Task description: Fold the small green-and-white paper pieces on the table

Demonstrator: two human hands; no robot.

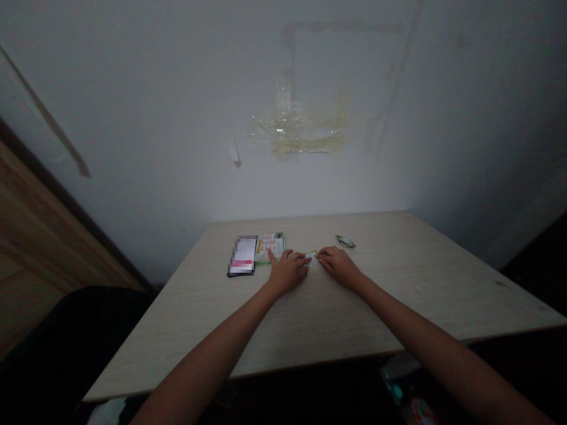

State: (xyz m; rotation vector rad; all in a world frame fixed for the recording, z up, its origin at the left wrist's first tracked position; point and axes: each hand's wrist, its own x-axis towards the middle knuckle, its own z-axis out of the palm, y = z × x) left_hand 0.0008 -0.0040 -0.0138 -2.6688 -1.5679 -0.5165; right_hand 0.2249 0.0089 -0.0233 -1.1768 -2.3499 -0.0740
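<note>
A small printed paper sheet (313, 255), pale with a yellow-green edge, lies on the table between my two hands, which partly cover it. My left hand (287, 271) rests with fingers spread, its fingertips on the sheet's left part and its thumb reaching over the printed leaflets (269, 243). At the sheet's right edge, the fingers of my right hand (340, 265) are pressed together on the paper. Beyond that hand sits a small folded paper piece (345, 241) with green printing.
Left of the leaflets lies a flat, dark-edged thing like a phone (243, 255), its surface partly pixelated. The pale wooden table (328, 330) meets a wall (186, 118) with old tape (305, 133) on it. Several indistinct things lie below the front edge.
</note>
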